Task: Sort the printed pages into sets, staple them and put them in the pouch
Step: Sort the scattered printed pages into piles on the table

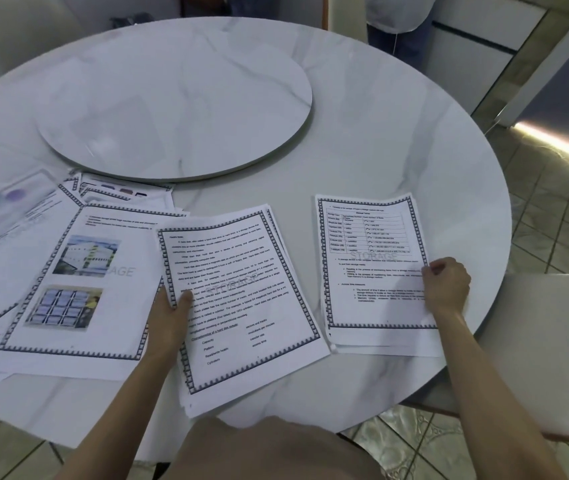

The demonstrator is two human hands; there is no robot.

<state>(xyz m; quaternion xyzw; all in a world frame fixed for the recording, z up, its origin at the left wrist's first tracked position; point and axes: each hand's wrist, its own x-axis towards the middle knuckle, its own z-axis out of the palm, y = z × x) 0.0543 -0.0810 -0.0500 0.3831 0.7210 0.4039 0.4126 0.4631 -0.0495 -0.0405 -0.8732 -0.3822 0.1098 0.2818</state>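
Head camera looks down on a round marble table (pixel 397 150); the left hand (pixel 170 313) pinches the left edge of the middle stack (pixel 241 306) of text pages, thumb on top, fingers beneath; the right hand (pixel 445 289) grips the right edge of the right stack (pixel 373 271), topped by a page with a chart; both stacks lie on the tabletop; loose pages (pixel 68 289) lie fanned out at the left, near a raised turntable (pixel 172 98)

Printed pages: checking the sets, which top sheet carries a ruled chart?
The rightmost sheet, gripped by the right hand: a ruled chart heads it. The middle sheet is plain text; the left sheet shows two photos.
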